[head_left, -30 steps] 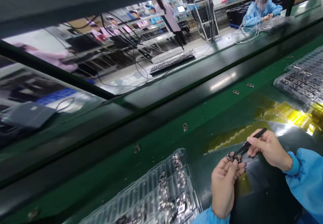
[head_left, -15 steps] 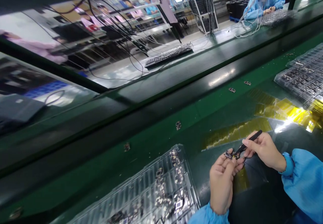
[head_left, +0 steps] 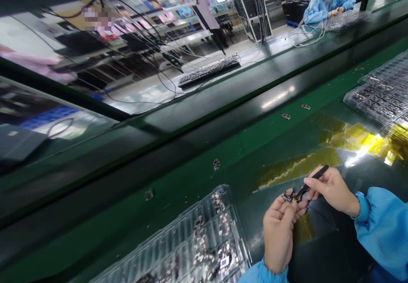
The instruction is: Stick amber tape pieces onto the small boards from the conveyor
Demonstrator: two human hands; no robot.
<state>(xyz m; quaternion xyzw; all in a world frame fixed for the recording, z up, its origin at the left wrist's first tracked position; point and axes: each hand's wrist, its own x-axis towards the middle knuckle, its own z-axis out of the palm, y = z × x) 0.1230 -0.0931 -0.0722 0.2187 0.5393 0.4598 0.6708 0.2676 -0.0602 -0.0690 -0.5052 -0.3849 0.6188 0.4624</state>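
Observation:
My left hand [head_left: 282,227] is closed on a small circuit board [head_left: 287,196], pinched between thumb and fingers. Black tweezers [head_left: 314,180] are gripped in my right hand [head_left: 334,191], their tips down at the board. A bit of yellow shows on the board beside the tips. Under the hands lies a clear sheet with a yellow film strip [head_left: 305,227]. Behind them is a longer sheet of yellow film pieces [head_left: 293,170]. My fingers partly cover the board.
A clear compartment tray [head_left: 188,227] with many boards stands at the front left, another tray [head_left: 382,89] at the far right. Loose yellow film [head_left: 360,138] lies nearby. Single boards [head_left: 216,164] rest on the green belt [head_left: 251,140]. A co-worker in blue [head_left: 331,4] sits across.
The boards on the green belt have shifted to the left and slightly down. My hands stay nearly in place, with the tweezers still at the circuit board.

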